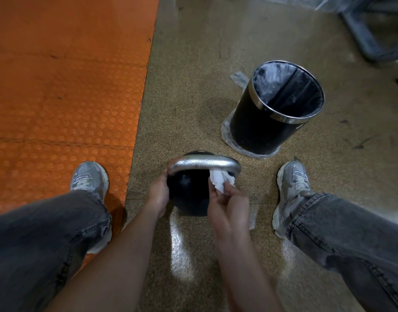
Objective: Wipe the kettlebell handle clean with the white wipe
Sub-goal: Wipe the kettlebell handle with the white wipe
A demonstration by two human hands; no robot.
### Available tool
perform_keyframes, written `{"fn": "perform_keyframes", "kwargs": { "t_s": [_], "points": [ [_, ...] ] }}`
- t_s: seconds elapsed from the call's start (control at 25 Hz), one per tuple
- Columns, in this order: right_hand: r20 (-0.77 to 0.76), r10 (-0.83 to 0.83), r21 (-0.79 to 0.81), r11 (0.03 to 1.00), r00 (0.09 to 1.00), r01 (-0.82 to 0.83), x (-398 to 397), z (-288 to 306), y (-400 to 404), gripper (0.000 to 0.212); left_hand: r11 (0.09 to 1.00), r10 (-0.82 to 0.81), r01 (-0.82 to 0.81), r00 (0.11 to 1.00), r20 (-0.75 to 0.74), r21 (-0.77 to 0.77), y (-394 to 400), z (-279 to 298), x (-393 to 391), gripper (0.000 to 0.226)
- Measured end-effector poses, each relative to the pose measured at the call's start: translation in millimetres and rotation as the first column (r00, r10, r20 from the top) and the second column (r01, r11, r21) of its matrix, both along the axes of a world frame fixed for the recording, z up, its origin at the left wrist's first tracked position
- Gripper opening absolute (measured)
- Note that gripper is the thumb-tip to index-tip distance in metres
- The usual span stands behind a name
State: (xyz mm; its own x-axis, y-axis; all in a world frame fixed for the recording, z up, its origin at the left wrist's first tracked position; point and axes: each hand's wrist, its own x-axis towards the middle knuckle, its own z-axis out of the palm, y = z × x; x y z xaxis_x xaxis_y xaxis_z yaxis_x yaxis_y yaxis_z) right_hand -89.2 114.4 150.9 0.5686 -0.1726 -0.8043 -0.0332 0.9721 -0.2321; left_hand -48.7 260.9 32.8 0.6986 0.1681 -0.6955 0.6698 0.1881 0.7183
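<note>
Floor (193,64) with one orange studded mat (58,75), one black bin (267,129), one black kettlebell (189,194) between two grey shoes. Left hand (158,197) cups the ball's side, fingers relaxed; right hand (229,208) pinches one white wipe (219,180) against the silver handle (202,164), right end.

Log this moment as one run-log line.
step: wiping handle | right hand: pinches wipe under handle | left hand: steadies kettlebell | bin: nearby
</note>
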Motion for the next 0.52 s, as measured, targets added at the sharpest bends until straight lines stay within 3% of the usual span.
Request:
{"fn": "perform_keyframes", "kwargs": {
  "t_s": [0.16, 0.36, 0.52],
  "points": [
    [0.043, -0.063, 0.069, 0.996, 0.997, 0.060, 20, -3, -5, 0.033, 0.999, 0.024, -0.024, 1.000, 0.000, -0.029, -3, 3, 1, 0.037],
    [0.029, 0.015, -0.007, 1.000, 0.999, -0.015, 0, -6, -3, 0.034, 1.000, -0.008, 0.007, 1.000, 0.022, 0.025, 2, -8, 0, 0.037],
    [-0.011, -0.035, 0.001, 0.999, 0.999, 0.035, 19, -6, -2, 0.034, 1.000, 0.019, -0.019, 1.000, -0.003, -0.011, 1, -5, 3, 0.038]
  ]
}}
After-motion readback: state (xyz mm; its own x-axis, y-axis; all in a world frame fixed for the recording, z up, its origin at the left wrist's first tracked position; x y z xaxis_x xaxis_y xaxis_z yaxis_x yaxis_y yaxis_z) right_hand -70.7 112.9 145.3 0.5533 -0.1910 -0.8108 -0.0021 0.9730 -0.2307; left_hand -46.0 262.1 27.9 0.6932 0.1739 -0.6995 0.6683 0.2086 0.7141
